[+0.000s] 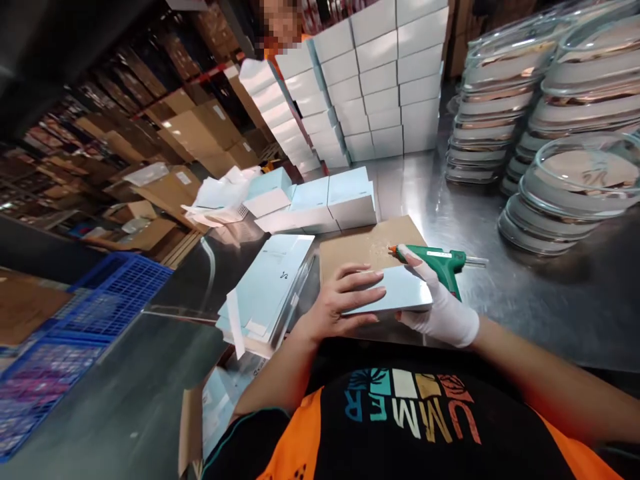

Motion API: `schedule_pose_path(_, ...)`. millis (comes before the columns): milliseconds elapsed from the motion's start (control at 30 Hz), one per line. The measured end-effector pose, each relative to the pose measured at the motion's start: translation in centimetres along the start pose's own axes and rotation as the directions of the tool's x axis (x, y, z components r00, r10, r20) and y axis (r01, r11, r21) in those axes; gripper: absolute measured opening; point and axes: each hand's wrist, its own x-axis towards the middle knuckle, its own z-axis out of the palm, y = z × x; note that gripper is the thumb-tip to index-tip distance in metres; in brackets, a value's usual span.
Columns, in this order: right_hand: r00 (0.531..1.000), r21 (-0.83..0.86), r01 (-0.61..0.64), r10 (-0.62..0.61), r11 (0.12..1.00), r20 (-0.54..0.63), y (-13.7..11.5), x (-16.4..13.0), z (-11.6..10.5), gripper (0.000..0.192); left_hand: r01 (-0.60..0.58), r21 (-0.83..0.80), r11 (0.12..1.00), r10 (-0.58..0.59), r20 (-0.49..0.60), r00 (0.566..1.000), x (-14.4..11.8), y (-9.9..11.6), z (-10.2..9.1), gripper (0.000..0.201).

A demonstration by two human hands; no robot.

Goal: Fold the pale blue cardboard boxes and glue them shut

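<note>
A light blue box (400, 289) with a white side sits between my two hands near the table's front edge. My bare left hand (345, 300) holds its left end, with the fingers stretched over the top and along the near side. On the right end, my right hand (437, 313), in a white glove, is closed around the box, with fingers at the far side and below. Just behind it lies a green glue gun (443, 261), its orange nozzle over a brown cardboard sheet (350, 250) marked with dried glue.
Flat light blue pieces (270, 280) are piled at the left. Finished-looking blue boxes (327, 197) stand behind the cardboard, below a tall wall of white boxes (373, 80). Stacked clear round containers (545, 213) fill the right. A person (283, 23) is behind the boxes. Blue crates (95, 313) are at far left.
</note>
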Motion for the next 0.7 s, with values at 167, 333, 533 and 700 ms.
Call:
schedule_pose_path(167, 0.984, -0.062, 0.004, -0.015, 0.998, -0.175, -1.0, 0.9, -0.7, 0.054, 0.225, -0.212, 0.951, -0.269, -0.207, 0.941, -2.1, -1.3, 2.4, 0.089)
schedule_pose_path(333, 0.780, 0.098, -0.392, 0.387, 0.915, -0.493, 0.0, 2.6, -2.8, 0.060, 0.589, -0.648, 0.483, -0.784, -0.020, 0.620, -3.4, -1.9, 4.6, 0.131)
schedule_pose_path(533, 0.858, 0.342, -0.249, 0.370, 0.906, -0.355, 2.5, 3.7, -2.8, 0.082, 0.604, -0.697, 0.386, -0.874, -0.067, 0.482, 0.6, -5.0, 0.0, 0.099)
schedule_pose_path(700, 0.904, 0.102, -0.307, 0.323, 0.946, -0.278, 5.1, 2.0, -1.6, 0.074, 0.725, -0.578, 0.375, -0.913, -0.366, 0.181, 5.5, -14.0, -7.6, 0.063)
